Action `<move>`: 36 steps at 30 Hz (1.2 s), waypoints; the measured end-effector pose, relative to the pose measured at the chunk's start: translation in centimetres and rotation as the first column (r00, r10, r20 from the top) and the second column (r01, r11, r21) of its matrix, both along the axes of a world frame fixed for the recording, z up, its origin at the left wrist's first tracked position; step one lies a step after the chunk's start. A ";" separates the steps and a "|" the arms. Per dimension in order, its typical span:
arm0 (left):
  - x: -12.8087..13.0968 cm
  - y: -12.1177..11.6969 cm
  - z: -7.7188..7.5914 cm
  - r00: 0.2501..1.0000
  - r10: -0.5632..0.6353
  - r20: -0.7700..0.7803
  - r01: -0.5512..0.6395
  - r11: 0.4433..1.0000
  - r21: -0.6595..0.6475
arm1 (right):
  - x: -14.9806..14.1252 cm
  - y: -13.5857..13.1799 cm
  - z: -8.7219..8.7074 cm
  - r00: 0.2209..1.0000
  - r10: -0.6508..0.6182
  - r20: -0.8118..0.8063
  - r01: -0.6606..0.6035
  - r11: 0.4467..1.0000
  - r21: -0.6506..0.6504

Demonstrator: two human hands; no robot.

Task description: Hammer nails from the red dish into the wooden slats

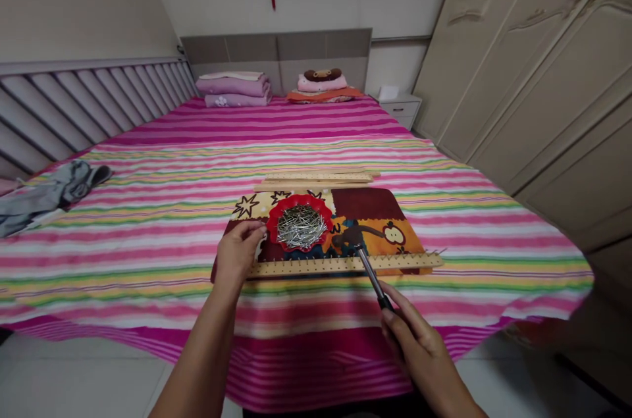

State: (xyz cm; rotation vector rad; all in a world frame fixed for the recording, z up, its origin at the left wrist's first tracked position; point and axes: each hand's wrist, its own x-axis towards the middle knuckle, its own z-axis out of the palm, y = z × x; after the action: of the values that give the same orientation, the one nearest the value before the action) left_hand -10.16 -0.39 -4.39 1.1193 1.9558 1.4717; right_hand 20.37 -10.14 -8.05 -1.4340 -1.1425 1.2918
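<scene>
**A bedroom with a big, stripy pink bed (148,207)**

A tall cream wooden cupboard (533,76) stands on the right. At the far end of the bed are a grey and brown headboard (301,52) and two piles of folded bedding (234,90).

Near the front edge lies a flat, brown and orange cloth mat (368,203) with a monkey picture. On it sits a round, red bowl with a wavy rim (273,210), full of thin, silvery nails (302,228). A long, pale wooden strip (306,266) lies across the mat, just in front of the bowl. Little spikes that look like nails stick up along it. More pale wooden strips (318,178) lie just past the mat.

The right hand (407,326) has its fingers wrapped around the black grip of a shiny metal hammer (371,276). The hammer's head is over the strip. The left hand (241,248) is beside the bowl, with its thumb and finger close together. I cannot tell if they pinch a nail.

To do this well, I think it helps to take one nail at a time, hold it straight, and tap softly. Fingers should stay away from the hammer's head. The bed is probably bouncy, so the strip needs to be kept steady.
</scene>
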 end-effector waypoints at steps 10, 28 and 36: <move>-0.9 -7.8 -4.3 0.934 0.262 0.245 -0.255 0.965 -0.061 | -1.1 -0.4 -0.3 0.999 0.044 -0.030 -0.044 0.999 -0.025; 1.8 -6.9 -7.9 0.934 0.356 0.045 -0.353 0.934 -0.051 | -1.0 -0.8 -0.6 0.991 0.097 0.094 -0.100 0.994 0.033; 1.3 -6.4 -9.1 0.918 0.307 -0.250 -0.307 0.951 0.039 | -1.3 -0.3 -0.5 0.941 0.227 0.250 -0.271 0.950 0.157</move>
State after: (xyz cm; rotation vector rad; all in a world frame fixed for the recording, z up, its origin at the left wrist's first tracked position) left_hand -8.89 -6.78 -13.52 1.0811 2.4013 1.5429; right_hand 19.04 -10.44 -8.52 -1.3522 -1.6030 1.1696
